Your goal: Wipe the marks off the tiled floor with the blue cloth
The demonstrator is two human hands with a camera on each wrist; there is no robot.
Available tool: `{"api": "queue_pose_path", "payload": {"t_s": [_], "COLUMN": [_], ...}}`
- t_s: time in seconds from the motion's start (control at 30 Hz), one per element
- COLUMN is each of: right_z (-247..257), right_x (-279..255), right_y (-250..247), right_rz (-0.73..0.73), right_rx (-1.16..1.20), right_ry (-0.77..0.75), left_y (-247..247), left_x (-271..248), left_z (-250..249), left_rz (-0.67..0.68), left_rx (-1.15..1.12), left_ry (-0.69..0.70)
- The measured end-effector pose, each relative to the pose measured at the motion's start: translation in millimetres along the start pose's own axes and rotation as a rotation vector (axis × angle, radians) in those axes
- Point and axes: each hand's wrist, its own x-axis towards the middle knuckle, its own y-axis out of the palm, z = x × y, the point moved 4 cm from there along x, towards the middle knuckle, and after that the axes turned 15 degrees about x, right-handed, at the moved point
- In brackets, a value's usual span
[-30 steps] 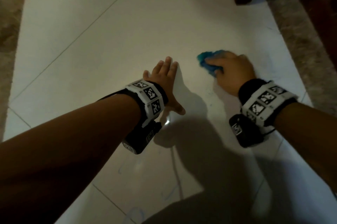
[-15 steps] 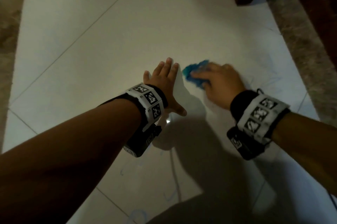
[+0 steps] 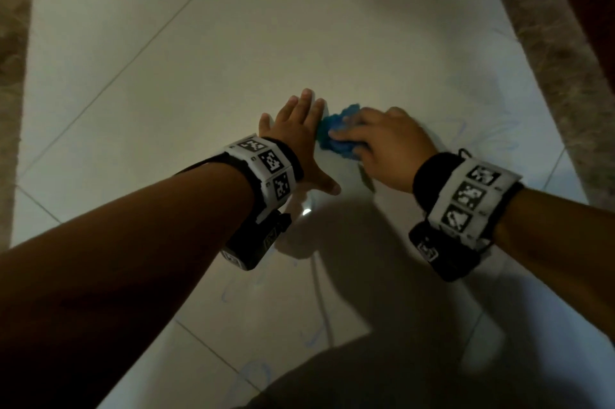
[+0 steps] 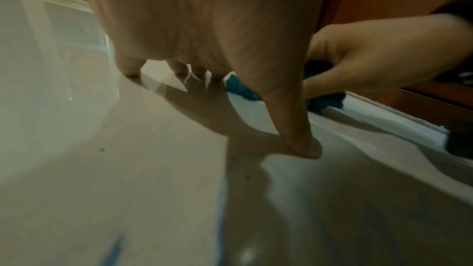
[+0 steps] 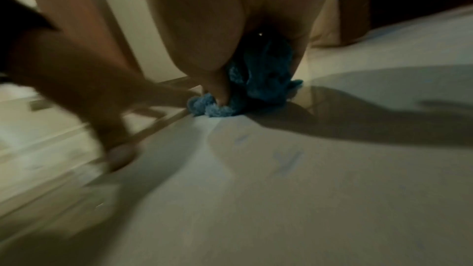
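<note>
The right hand (image 3: 389,145) bunches the blue cloth (image 3: 336,132) under curled fingers (image 5: 220,92), thumb dug into the wad, pressing it onto the tiled floor (image 3: 186,82). The cloth sits right beside the left hand (image 3: 299,139), which lies flat on the floor, fingers (image 4: 130,66) straight and spread, holding nothing. Faint blue marks (image 3: 482,132) streak the tile to the right of the cloth and nearer the person.

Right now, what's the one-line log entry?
right hand grips blue cloth on tiled floor | left hand flat beside | faint marks remain
</note>
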Motion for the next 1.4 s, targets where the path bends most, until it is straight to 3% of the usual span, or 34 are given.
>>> {"api": "queue_pose_path", "payload": {"t_s": [0.07,0.13,0.2,0.4,0.47,0.57,0.63,0.83,0.9,0.97,1.03,1.2,1.27,1.4], "right_z": [-20,-47,-53,-2,-17,-49,-47,-11,-31,-58,-66,-24,-25,-72], "right_x": [8,17,17,-13,-5,9,11,-11,-3,5,4,-30,-30,-11], "right_y": [-19,-41,-44,-4,-18,-42,-40,-1,-20,-41,-44,-4,-9,-50], "right_rz": [-0.083,-0.2,-0.223,-0.02,-0.062,-0.208,-0.224,-0.031,-0.108,-0.216,-0.237,-0.042,0.002,-0.184], "right_rx": [0.047,0.038,-0.016,-0.005,0.04,0.134,0.056,-0.021,0.054,0.133,0.109,-0.017,-0.04,0.101], "right_ry": [0.063,0.219,0.297,-0.028,0.019,0.222,0.277,0.014,0.057,0.196,0.285,0.084,0.038,0.248], "left_y": [0,0,0,0,0,-1,0,1,1,0,-1,-7,-4,-1], "left_x": [-1,-2,-2,-2,-3,-3,-3,-1,-2,-3,-5,2,5,6], "left_z": [0,2,2,1,1,2,2,1,2,3,4,-22,-34,-36], "left_rz": [-0.008,-0.017,-0.018,-0.01,-0.011,-0.014,-0.018,-0.014,-0.022,-0.027,-0.026,-0.049,-0.041,-0.069], "left_rx": [-0.018,-0.025,-0.024,-0.01,-0.02,-0.024,-0.015,-0.012,-0.019,-0.014,-0.006,0.005,0.007,0.01], "left_ry": [0.01,0.013,0.011,0.01,0.016,0.015,0.011,0.009,0.016,0.021,0.03,0.095,0.114,0.096]}}
